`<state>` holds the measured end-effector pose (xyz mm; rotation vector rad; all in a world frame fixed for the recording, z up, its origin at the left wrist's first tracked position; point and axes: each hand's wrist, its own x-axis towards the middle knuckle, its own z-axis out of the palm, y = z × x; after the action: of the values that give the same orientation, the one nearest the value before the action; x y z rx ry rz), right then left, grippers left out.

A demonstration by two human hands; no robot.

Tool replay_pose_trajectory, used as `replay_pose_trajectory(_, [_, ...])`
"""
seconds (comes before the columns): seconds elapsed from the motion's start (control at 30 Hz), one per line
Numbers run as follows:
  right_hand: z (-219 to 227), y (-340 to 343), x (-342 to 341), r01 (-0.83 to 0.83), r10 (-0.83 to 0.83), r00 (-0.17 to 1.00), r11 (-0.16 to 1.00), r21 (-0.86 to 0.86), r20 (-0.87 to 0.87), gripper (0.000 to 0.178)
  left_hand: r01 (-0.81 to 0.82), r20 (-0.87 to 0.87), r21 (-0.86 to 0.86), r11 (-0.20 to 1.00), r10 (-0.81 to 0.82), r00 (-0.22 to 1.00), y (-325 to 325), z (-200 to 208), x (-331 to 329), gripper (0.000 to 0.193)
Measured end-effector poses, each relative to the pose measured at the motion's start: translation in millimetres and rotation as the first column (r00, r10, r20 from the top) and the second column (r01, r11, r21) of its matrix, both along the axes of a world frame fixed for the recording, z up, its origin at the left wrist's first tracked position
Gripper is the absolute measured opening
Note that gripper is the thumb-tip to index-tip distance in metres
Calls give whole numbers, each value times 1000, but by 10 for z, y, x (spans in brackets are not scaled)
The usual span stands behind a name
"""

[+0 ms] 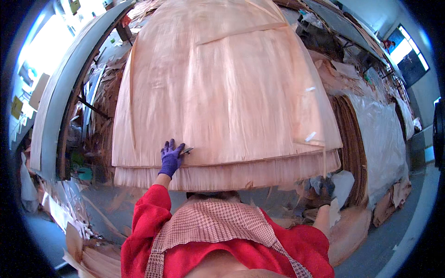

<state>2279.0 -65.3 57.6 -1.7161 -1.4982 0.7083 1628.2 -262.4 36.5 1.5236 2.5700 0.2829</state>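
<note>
My left hand [171,159], in a purple knitted glove, lies palm down near the front edge of a wide pale wood veneer sheet [222,106], its fingers spread. Beside the thumb a small dark blade-like tool [187,151] points right; whether the hand grips it is unclear. The sheet tops a stack, and a lower veneer layer [222,177] sticks out toward me. My right hand [323,198], in a dark glove, hangs low past the stack's front right corner. It is shadowed and blurred, so its fingers cannot be made out.
A narrow strip of veneer [241,33] lies across the far part of the sheet. To the right stand a brown veneer stack [350,143] and a plastic-covered pile [382,139]. A long bench [65,88] runs along the left. Veneer scraps [92,252] litter the floor.
</note>
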Motion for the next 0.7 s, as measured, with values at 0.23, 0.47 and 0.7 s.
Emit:
replay_pose_trajectory(0.23, [952,-290,-165,104,-116,985,990,-93,-127,17,-9,-13,-26,1000,8,1000,-60,2,13,48])
replay_pose_trajectory(0.47, [940,-109,-1156,-130,140,988,982,138,-65,24,6,-49,-34,999,-8,999,-33,-103,-40,46])
replay_pose_trajectory(0.7, [865,-107,-2899,-520,502,845,851,70,185,20,27,121,155,988,-46,992,-129,99,-155,36])
